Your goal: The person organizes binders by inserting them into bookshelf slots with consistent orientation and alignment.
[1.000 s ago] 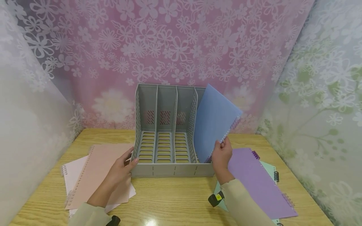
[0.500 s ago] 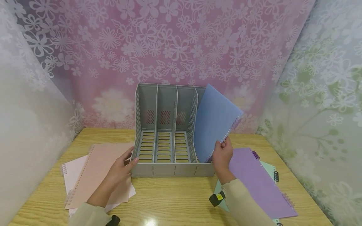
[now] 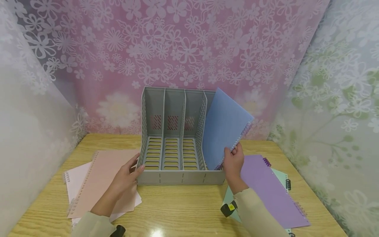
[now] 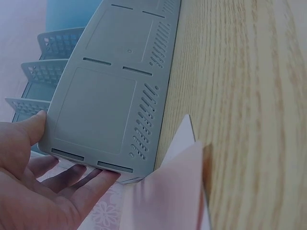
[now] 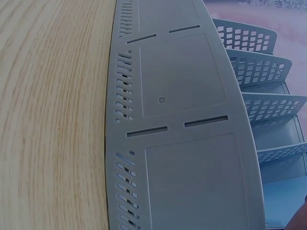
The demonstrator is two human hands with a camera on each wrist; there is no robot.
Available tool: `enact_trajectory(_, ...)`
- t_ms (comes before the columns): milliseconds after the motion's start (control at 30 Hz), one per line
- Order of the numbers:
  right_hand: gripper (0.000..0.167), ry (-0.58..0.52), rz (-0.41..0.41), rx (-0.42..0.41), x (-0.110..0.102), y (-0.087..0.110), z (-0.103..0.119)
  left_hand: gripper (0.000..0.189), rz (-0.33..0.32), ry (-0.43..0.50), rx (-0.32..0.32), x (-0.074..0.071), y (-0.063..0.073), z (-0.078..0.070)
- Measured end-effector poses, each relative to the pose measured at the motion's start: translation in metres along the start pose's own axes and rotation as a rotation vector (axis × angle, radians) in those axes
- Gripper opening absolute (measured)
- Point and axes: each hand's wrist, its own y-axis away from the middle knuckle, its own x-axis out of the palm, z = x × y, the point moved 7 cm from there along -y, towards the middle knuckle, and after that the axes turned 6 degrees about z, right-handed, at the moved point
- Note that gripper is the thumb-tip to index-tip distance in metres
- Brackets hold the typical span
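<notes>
A grey file organizer (image 3: 180, 177) with upright dividers stands mid-table. My left hand (image 3: 125, 179) grips its left front corner; in the left wrist view the thumb lies at the top edge of the front wall and the fingers wrap the side. In the rightmost slot a blue notebook (image 3: 225, 128) leans to the right, its spiral edge toward me. My right hand (image 3: 233, 164) pinches that spiral edge low down, near the organizer's front wall. Only a sliver of the right hand (image 5: 300, 218) shows in the right wrist view.
Left of the organizer, a peach notebook (image 3: 103, 177) overlaps a white one (image 3: 75, 179). On the right, a purple notebook (image 3: 266, 191) lies over a mint green one (image 3: 281, 179), partly under my right forearm. A flowered pink curtain (image 3: 183, 46) hangs behind the wooden table (image 3: 177, 210).
My right wrist has shifted very slightly to the right, still holding the blue notebook. The left hand and organizer look the same.
</notes>
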Motion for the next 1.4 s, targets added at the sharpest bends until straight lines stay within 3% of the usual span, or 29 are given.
enact_trajectory(533, 0.06, -0.039, 0.04, 0.036, -0.003, -0.002, -0.006, 0.071, 0.0, 0.012, -0.015, 0.0, 0.002, 0.002)
enact_trajectory(733, 0.063, -0.064, 0.077, 0.062, -0.014, -0.001, -0.007, 0.071, 0.003, 0.022, -0.007, 0.0, 0.002, 0.003)
enact_trajectory(900, 0.066, -0.063, 0.039, 0.049, -0.027, 0.001, -0.002, 0.069, -0.018, 0.034, -0.017, -0.002, 0.001, 0.002)
enact_trajectory(1167, 0.063, 0.03, -0.014, 0.043, -0.043, -0.001, -0.005, 0.068, -0.032, 0.014, -0.074, -0.005, 0.002, 0.007)
enact_trajectory(1400, 0.053, 0.14, -0.054, 0.041, -0.059, -0.001, -0.007, 0.068, -0.034, -0.01, -0.065, -0.004, 0.002, 0.004)
